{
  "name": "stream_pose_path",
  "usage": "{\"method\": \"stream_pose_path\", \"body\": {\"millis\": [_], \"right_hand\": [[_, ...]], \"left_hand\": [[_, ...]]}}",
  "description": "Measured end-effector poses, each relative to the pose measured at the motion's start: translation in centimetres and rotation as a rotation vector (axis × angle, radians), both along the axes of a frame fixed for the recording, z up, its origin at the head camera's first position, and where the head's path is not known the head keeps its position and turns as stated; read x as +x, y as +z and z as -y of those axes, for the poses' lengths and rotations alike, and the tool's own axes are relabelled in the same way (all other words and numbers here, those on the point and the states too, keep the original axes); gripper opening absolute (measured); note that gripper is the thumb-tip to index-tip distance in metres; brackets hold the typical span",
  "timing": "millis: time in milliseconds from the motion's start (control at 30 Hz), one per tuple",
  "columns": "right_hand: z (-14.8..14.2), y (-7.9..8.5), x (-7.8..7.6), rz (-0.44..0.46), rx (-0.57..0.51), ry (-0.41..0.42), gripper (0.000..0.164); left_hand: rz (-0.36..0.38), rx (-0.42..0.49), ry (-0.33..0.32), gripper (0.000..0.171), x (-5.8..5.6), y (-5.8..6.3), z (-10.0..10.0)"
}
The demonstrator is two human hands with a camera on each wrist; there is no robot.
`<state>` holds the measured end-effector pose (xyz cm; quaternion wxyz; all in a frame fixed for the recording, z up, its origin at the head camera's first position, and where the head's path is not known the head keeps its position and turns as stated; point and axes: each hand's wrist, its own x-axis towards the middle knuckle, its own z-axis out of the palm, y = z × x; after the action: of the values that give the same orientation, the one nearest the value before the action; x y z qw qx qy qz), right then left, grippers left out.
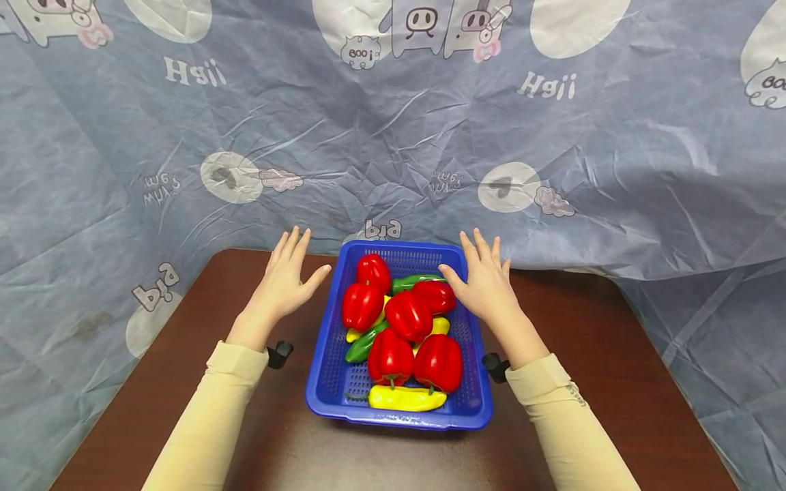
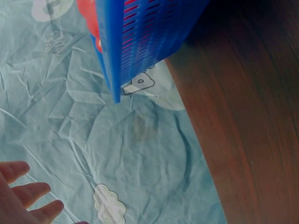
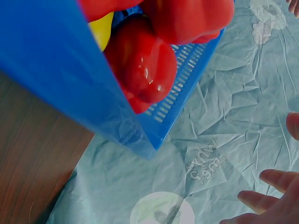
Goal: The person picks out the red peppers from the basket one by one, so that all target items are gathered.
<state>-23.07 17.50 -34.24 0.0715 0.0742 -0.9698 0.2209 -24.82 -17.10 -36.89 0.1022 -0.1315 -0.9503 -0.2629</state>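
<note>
A blue plastic basket with slotted walls sits on the table and bears several red bell peppers. Among them are long yellow peppers and green ones, partly covered. To the basket's left my left hand is held up, fingers spread, holding nothing. My right hand is raised likewise by the right rim, its thumb overlapping the rim in the head view. Both wrist views show a gap between hand and basket: the left fingers and the right fingers hang apart from its wall.
The dark brown wooden table extends on both sides of the basket. Behind it hangs a wrinkled grey-blue cloth printed with cartoons. Black wrist mounts sit at both wrists.
</note>
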Motion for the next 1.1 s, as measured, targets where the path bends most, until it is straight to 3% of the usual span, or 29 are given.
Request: {"method": "stream_pose_path", "body": {"millis": [600, 833, 1100], "right_hand": [[2.7, -0.9, 0.9, 0.040, -0.062, 0.038, 0.078], [3.5, -1.2, 1.5, 0.062, -0.114, 0.051, 0.078], [4.1, -1.7, 1.9, 0.100, -0.184, 0.037, 0.079]], "left_hand": [[0.077, 0.133, -0.010, 0.075, 0.8, -1.9, 0.4], [0.139, 0.197, -0.017, 0.074, 1.3, -2.6, 0.5], [0.144, 0.296, -0.038, 0.075, 2.0, -3.9, 0.3]]}}
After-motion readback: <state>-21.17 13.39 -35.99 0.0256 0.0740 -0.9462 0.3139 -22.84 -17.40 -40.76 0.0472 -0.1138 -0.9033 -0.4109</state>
